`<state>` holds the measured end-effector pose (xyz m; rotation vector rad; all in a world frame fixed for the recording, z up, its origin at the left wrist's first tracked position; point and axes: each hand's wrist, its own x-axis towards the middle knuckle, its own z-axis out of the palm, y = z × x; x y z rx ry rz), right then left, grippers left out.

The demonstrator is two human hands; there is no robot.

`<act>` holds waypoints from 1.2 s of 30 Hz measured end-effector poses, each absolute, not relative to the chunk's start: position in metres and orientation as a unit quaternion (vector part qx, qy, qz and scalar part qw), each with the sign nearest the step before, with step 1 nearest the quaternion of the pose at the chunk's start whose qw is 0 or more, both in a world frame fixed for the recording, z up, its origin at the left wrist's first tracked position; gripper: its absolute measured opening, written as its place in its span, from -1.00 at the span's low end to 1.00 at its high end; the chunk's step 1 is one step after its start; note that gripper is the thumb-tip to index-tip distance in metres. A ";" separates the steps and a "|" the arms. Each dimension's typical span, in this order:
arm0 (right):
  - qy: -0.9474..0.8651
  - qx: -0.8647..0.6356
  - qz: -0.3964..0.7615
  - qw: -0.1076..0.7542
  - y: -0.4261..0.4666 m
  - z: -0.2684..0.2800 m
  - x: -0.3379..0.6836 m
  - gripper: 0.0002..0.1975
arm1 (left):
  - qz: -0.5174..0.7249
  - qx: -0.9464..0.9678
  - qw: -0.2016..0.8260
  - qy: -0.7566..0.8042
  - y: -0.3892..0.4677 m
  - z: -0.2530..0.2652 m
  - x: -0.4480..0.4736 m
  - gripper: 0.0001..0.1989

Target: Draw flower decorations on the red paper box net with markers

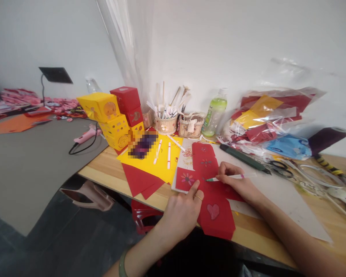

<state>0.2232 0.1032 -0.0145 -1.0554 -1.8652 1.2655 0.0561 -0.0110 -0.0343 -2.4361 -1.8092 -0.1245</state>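
In the head view a red card cutout (209, 163), shaped like an unfolded box, lies on a pale board. It bears drawn flowers and a pink heart (213, 212). My right hand (233, 180) is closed around a white marker pen (236, 176), whose green tip meets the card near its middle. My left hand (184, 211) rests at the card's left edge, its index finger stretched out and pressing the card beside the pen tip; the other fingers are curled with nothing visible in them.
Several white markers (169, 155) lie on yellow paper (150, 167) to the left. Yellow boxes (113, 130) and red boxes (129, 102) are stacked behind. Decorated baskets (166, 125) and a green bottle (215, 112) line the wall. A dark green cutter-like tool (243, 158) and scissors (281, 167) lie right.
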 end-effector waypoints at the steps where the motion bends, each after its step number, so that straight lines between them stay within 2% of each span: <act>1: -0.709 -0.402 0.482 0.321 0.103 -0.015 0.223 -0.72 | -0.042 -0.801 0.052 -0.594 -0.011 -0.034 0.056 -0.68; 36: -0.724 -0.406 0.459 0.316 0.103 -0.015 0.222 -0.67 | -0.029 -0.801 0.036 -0.596 -0.010 -0.030 0.056 -0.67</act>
